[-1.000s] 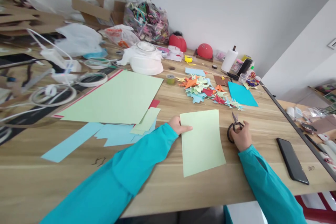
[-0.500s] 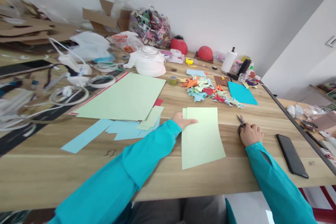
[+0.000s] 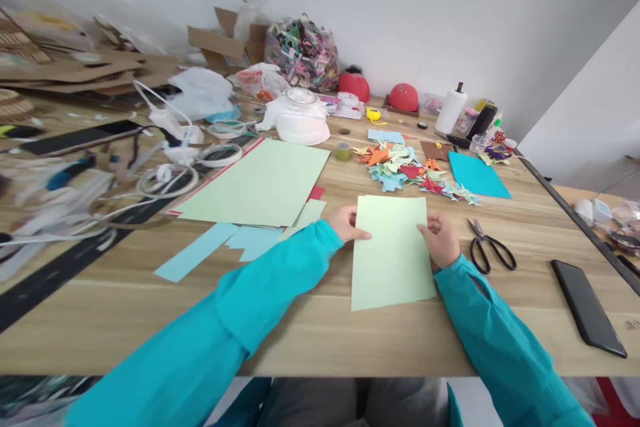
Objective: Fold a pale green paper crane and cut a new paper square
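Note:
Light green sheets of paper [image 3: 391, 253] are held up in front of me, their edges nearly lined up. My left hand [image 3: 345, 224] is closed on their left edge, thumb on top and fingers behind. On the right edge, my right hand [image 3: 442, 240] pinches the sheets between thumb and fingers. Black-handled scissors [image 3: 493, 251] lie on the table just right of that hand, blades pointing away from me and handles spread. Beyond the sheets is a pile of cut paper shapes [image 3: 400, 167] in orange, green, red and blue.
A large green sheet [image 3: 260, 180] lies to the left, with blue paper strips [image 3: 195, 252] in front of it. A black phone [image 3: 587, 307] rests at the right. Tape [image 3: 343, 151], turquoise paper [image 3: 479, 175] and white cables [image 3: 170, 180] are farther back.
My right hand has let go of the scissors, which now lie on the table, and moved left to grip the sheets' right edge. The sheets are more closely aligned. The view has shifted left.

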Tool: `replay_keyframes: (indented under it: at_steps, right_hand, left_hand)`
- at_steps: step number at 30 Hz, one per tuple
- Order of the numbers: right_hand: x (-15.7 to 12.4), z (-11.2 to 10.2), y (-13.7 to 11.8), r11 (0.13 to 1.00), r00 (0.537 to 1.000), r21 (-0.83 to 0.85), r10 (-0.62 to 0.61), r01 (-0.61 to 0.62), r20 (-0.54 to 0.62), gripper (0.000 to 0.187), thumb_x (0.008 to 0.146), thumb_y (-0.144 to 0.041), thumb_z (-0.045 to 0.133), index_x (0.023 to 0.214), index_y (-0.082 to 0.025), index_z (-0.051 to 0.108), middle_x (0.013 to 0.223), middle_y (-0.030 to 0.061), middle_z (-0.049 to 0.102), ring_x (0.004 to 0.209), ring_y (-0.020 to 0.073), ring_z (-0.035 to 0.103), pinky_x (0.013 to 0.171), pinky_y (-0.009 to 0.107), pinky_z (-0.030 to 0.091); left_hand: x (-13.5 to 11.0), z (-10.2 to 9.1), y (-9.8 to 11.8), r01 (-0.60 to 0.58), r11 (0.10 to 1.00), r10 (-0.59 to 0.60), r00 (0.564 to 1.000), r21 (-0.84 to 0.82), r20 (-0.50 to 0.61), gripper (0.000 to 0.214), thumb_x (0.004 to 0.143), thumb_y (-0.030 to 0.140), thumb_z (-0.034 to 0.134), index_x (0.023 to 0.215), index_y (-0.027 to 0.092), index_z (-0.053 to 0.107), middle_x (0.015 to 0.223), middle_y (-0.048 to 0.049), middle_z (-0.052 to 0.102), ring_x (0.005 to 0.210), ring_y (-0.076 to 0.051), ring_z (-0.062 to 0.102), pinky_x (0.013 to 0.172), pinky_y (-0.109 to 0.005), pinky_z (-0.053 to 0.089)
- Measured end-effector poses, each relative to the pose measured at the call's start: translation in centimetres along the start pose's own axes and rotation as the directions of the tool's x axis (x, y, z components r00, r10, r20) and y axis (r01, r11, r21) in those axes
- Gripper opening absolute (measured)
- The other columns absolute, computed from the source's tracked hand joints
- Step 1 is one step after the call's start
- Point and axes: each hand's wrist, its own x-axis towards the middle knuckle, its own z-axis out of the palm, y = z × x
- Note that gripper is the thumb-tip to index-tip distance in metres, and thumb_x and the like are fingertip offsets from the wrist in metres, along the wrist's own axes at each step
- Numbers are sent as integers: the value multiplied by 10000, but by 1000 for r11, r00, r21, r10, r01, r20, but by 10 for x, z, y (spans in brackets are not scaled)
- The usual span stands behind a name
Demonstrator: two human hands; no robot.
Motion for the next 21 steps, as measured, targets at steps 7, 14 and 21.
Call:
replay_keyframes:
  at_steps: [7, 14, 21]
  right_hand:
    - [5, -2, 13, 997, 997, 34, -61, 63, -52, 206, 694, -390, 609, 697, -200, 527, 617, -4, 597, 560, 153, 560, 561, 292, 445]
    - [9, -13, 15, 999, 994, -29, -31, 29, -101, 222, 702, -400, 611, 730, -189, 550, 624, 10, 608, 570, 157, 563, 570, 301, 455]
    - [7, -14, 7, 986, 996, 146, 83, -81, -13, 341, 654, -422, 672, 858, -172, 564, 633, 20, 651, 566, 174, 603, 526, 289, 462]
  left_hand:
    - [-9, -76, 19, 96, 973, -73, 991, 209, -113, 492, 233, 147, 809, 686, 137, 618, 608, -35, 667, 699, -271, 647, 720, -402, 503]
    - [-12, -155, 27, 344, 586, -75, 925, 734, -374, 672, 536, 231, 700, 1139, 37, 475, 1036, -161, 626, 936, -295, 597, 812, -352, 460]
    - [-17, -50, 18, -434, 360, 241, 898, 825, 368, 662, 631, 247, 616, 1269, 213, 440, 1359, -94, 410, 1243, -290, 376, 1027, -398, 309]
